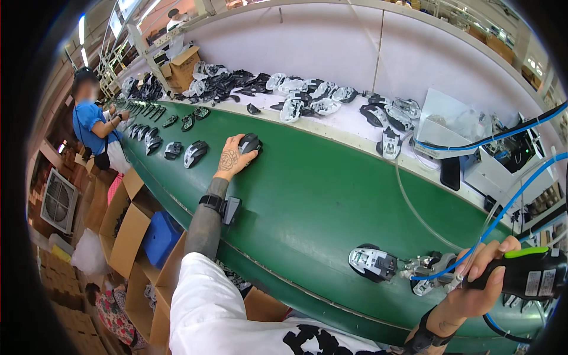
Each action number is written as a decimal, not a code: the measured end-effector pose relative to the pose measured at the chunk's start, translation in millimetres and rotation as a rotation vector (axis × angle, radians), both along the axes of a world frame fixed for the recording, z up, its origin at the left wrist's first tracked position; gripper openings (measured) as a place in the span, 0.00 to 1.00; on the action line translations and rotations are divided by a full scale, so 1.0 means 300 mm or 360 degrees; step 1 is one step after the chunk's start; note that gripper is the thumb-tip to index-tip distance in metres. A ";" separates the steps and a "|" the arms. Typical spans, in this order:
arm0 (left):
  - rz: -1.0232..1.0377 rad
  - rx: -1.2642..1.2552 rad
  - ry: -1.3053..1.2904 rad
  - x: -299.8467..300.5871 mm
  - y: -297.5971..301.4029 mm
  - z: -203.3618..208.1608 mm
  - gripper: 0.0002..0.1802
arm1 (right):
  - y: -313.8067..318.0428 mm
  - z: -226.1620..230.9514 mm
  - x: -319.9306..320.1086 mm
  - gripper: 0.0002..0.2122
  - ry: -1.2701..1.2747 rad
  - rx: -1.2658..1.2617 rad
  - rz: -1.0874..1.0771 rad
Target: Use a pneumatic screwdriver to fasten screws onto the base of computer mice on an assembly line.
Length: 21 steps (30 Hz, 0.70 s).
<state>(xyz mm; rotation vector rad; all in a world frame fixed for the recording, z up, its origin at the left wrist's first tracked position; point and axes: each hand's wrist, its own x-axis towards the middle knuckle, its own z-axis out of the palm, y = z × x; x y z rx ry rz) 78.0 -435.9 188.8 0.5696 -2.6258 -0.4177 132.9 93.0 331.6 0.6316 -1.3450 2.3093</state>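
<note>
Far out on the green conveyor belt [319, 201], my left hand [235, 155] is closed over a black computer mouse [251, 142]. At the lower right, my right hand [482, 278] wraps round a black power screwdriver [535, 273] with a green lever. Just left of that hand, a metal fitting [431, 265] with a blue hose sits over the belt; part of a mouse shell lies under it. Beside the fitting rests an opened mouse [373, 263], its pale inside facing up. The screwdriver's tip cannot be made out.
Several mice [195, 154] line the belt at left. Mouse shells [296, 97] cover the white shelf behind. A white box [452, 124] and a phone [450, 173] are at right. Blue hoses [520, 189] cross there. A person in blue [92, 127] stands far left; cartons [127, 236] sit below.
</note>
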 end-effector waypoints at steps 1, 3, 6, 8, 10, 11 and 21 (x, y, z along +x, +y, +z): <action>-0.0097 -0.0005 0.0053 0.016 0.034 0.013 0.37 | -0.003 0.004 0.002 0.19 0.0002 0.0002 0.0000; -0.0242 0.0066 -0.0001 0.039 0.065 0.036 0.39 | -0.011 0.001 0.002 0.18 0.0022 -0.0005 0.0027; -0.0224 0.0074 -0.0111 0.053 0.065 0.038 0.40 | -0.026 -0.011 -0.002 0.18 0.0055 0.0031 0.0023; -0.0183 0.0029 -0.0161 0.039 0.065 0.021 0.41 | -0.023 -0.011 0.001 0.18 0.0072 0.0035 0.0036; -0.0139 -0.0063 -0.0271 0.015 0.080 0.012 0.42 | -0.019 -0.006 0.007 0.17 0.0068 0.0035 0.0066; -0.0133 0.0008 -0.0334 0.009 0.087 0.005 0.43 | -0.017 -0.003 0.011 0.17 0.0070 0.0034 0.0063; -0.0172 -0.0112 -0.0179 -0.015 0.110 -0.057 0.40 | 0.003 0.015 0.031 0.17 0.0058 0.0002 0.0089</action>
